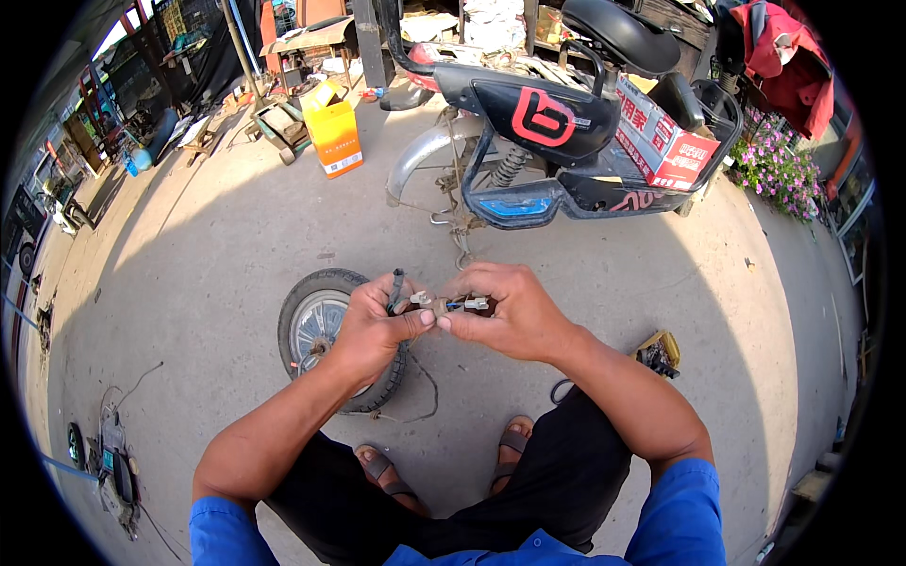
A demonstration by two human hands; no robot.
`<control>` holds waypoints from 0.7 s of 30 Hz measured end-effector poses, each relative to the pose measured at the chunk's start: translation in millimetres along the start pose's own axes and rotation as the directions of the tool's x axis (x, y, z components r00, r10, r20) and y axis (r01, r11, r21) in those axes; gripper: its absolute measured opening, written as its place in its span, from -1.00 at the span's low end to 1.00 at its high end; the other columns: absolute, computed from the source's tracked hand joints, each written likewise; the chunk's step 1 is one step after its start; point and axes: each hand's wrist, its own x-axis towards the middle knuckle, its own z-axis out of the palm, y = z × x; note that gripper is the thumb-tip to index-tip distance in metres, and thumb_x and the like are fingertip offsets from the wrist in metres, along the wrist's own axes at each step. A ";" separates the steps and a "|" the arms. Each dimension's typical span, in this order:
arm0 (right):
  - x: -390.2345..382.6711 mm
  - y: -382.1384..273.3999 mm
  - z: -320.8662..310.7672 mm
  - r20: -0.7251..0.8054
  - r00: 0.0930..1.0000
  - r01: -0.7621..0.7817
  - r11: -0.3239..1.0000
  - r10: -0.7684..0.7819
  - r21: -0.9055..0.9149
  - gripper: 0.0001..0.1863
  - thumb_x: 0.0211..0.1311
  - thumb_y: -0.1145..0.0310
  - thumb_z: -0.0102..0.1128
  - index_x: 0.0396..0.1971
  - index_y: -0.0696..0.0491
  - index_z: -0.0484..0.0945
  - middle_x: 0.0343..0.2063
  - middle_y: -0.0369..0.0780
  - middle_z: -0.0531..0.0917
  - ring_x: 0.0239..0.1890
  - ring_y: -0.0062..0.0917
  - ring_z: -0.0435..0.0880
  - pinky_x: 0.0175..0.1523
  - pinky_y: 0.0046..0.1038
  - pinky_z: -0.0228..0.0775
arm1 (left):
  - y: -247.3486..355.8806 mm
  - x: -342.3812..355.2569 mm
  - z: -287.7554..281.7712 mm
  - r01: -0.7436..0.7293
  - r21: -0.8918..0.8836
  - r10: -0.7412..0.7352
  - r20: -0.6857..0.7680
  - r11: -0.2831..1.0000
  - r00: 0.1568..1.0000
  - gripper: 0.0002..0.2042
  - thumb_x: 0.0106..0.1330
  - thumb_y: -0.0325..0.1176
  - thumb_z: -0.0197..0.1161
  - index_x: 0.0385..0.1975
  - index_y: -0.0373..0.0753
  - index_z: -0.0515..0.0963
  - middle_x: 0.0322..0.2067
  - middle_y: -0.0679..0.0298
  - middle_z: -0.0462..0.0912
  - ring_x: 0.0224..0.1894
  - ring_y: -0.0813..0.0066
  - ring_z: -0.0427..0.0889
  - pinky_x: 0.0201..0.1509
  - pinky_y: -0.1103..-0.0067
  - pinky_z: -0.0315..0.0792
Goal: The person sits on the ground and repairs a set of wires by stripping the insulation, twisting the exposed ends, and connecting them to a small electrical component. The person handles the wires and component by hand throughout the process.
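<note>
My left hand (377, 325) is closed on a small whitish wire connector (420, 299), with a dark cable end (397, 283) sticking up by its fingers. Close against it, my right hand (505, 307) grips a second pale wire connector (477, 304) with thin coloured wires. The thumbs nearly touch; whether the two connectors are joined I cannot make out. Below my left hand a wheel (300, 325) with a black tyre and silver hub lies flat on the ground. From near it a dark cable (434, 382) curls across the concrete.
Ahead stands a black electric scooter (453, 90) without its wheel at the near end, a red-white carton (661, 141) on its footboard. An orange box (332, 137) stands to its left. A yellow tray of small parts (672, 347) sits beside my right knee. Scooter parts (115, 462) lie far left.
</note>
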 end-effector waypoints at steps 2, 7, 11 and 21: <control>-0.1 0.1 -1.5 0.008 1.000 -0.021 1.000 0.021 -0.005 -0.69 0.09 0.28 0.43 -0.21 0.14 0.70 -0.40 -0.10 0.67 -0.39 -0.32 0.65 -0.26 -0.35 0.47 | 0.3 0.8 1.4 0.004 -0.003 -0.004 -0.010 1.000 1.000 -0.78 0.20 -0.66 0.35 -0.49 -0.23 0.43 -0.39 0.21 0.67 -0.35 0.47 0.65 -0.22 0.53 0.55; -2.1 -3.8 -3.3 0.019 0.980 -0.199 0.977 0.198 0.076 -0.65 0.05 0.35 0.48 -0.14 0.12 0.69 -0.39 -0.18 0.67 -0.41 -0.50 0.62 -0.32 -0.45 0.46 | -1.3 2.1 -0.6 -0.006 -0.052 0.005 -0.019 0.999 1.000 -0.69 0.21 -0.66 0.33 -0.54 -0.17 0.31 -0.41 0.20 0.64 -0.38 0.42 0.64 -0.29 0.50 0.49; -1.5 -1.9 -3.0 0.004 0.998 -0.067 0.992 0.067 0.104 -0.48 0.02 0.44 0.51 0.05 0.10 0.61 -0.25 -0.23 0.67 -0.36 -0.65 0.61 -0.32 -0.57 0.52 | 0.7 1.9 -3.9 0.028 -0.100 -0.023 0.047 0.995 0.999 -0.68 0.22 -0.66 0.33 -0.53 -0.16 0.29 -0.42 0.20 0.62 -0.39 0.42 0.62 -0.35 0.52 0.43; -1.5 -11.6 8.1 -0.109 0.994 0.016 0.999 -0.010 0.052 -0.45 -0.04 0.44 0.50 0.05 0.11 0.59 -0.25 -0.22 0.72 -0.37 -0.55 0.65 -0.28 -0.52 0.53 | 5.2 -2.0 2.0 0.125 -0.150 -0.123 0.023 0.981 0.992 -0.70 0.21 -0.66 0.35 -0.50 -0.15 0.33 -0.42 0.27 0.58 -0.36 0.44 0.61 -0.29 0.53 0.44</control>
